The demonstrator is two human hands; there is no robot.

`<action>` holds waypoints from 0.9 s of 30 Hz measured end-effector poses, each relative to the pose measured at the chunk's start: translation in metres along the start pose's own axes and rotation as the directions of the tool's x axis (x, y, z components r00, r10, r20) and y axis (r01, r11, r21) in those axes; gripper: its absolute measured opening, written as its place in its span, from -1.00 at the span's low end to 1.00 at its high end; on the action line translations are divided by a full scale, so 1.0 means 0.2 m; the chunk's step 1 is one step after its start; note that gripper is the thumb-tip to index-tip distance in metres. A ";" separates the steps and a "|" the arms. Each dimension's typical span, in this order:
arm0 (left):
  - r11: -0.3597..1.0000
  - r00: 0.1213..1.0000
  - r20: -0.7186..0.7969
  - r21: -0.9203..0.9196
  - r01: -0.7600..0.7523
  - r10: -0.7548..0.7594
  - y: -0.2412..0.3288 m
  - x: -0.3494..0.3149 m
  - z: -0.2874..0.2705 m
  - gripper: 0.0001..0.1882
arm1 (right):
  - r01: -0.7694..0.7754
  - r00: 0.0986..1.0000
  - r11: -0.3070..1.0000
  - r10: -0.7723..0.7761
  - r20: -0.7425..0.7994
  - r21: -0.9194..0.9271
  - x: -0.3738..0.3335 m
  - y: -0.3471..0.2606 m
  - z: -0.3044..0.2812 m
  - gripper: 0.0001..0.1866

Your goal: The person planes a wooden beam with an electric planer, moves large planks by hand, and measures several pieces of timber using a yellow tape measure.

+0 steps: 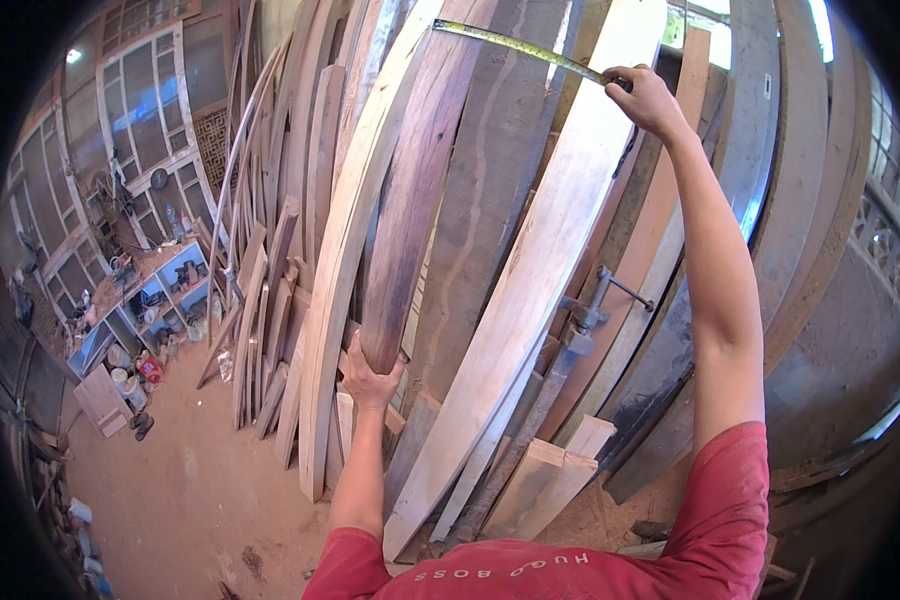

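My right hand [646, 100] is raised at the upper right, closed on a tape measure whose case is mostly hidden in the fingers. Its yellow blade [520, 45] stretches out to the left across several leaning boards, its far end by the top of a pale board [355, 220]. Low in the middle, my left hand [372, 378] grips the bottom end of a dark brown wooden board [410, 210]. That board leans upright between the pale board and a wide grey-brown plank [480, 190]. A broad whitish plank [540, 260] slants below my right hand.
A rusty bar clamp [582, 325] stands among the planks at right. Short wood blocks [545, 485] sit near my body. More narrow timber leans at left. Beyond it are a cluttered shelf unit [160, 295], framed panels [150, 120] and a dusty floor [190, 480].
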State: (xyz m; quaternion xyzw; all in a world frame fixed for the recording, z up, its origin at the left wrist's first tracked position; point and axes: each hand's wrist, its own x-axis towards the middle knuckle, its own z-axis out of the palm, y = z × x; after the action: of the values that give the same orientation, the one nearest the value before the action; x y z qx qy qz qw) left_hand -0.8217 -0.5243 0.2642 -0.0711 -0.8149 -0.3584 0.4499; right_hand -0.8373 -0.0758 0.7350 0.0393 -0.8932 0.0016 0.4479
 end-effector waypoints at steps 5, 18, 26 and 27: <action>1.000 1.000 0.013 0.004 0.022 -0.022 -0.01 0.01 -0.02 -0.04 | -0.004 1.000 1.000 0.004 -0.026 -0.013 0.01 -0.01 0.01 -0.57; 1.000 1.000 -0.012 -0.011 -0.012 0.012 -0.02 0.01 0.00 -0.04 | 0.006 0.999 1.000 -0.007 -0.051 -0.005 0.01 0.02 0.04 -0.58; 1.000 1.000 0.000 -0.015 0.001 -0.001 -0.02 0.01 0.01 -0.04 | 0.007 0.998 1.000 -0.007 -0.059 -0.003 0.01 0.03 0.05 -0.58; 1.000 1.000 -0.001 -0.015 0.000 0.000 -0.02 0.01 0.00 -0.04 | 0.008 0.998 1.000 -0.008 -0.060 -0.003 0.01 0.03 0.05 -0.58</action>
State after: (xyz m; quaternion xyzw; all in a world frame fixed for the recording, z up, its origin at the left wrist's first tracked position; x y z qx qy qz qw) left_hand -0.8255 -0.5277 0.2640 -0.0743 -0.8119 -0.3646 0.4499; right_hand -0.8476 -0.0707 0.7304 0.0421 -0.8791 -0.0001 0.4748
